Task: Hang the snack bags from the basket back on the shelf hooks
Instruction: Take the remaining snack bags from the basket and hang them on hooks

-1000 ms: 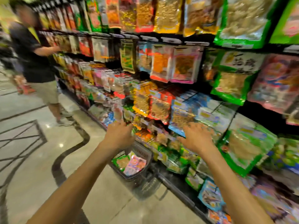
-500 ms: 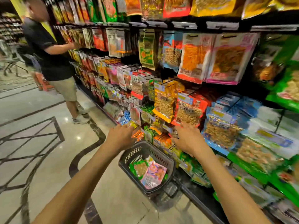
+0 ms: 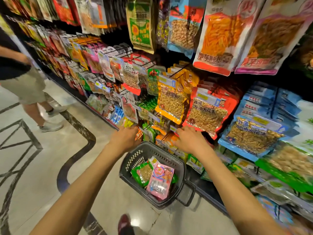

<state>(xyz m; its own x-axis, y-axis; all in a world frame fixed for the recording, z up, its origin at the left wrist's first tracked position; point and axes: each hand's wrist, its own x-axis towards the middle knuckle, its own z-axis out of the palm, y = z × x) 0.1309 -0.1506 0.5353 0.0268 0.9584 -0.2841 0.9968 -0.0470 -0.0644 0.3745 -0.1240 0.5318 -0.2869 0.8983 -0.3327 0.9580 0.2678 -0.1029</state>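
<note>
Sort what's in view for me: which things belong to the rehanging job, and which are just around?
Job: basket; green snack bag and pink snack bag inside it; shelf hooks; left hand and right hand, both at the shelf.

Just around: yellow peanut bag and red peanut bag, already hung; other shopper; floor.

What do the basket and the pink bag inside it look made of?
Basket: dark grey moulded plastic by the look, matte, with slotted walls and a thick rim. Pink bag: probably thin plastic film, glossy; it catches glare and has a clear lower window.
</note>
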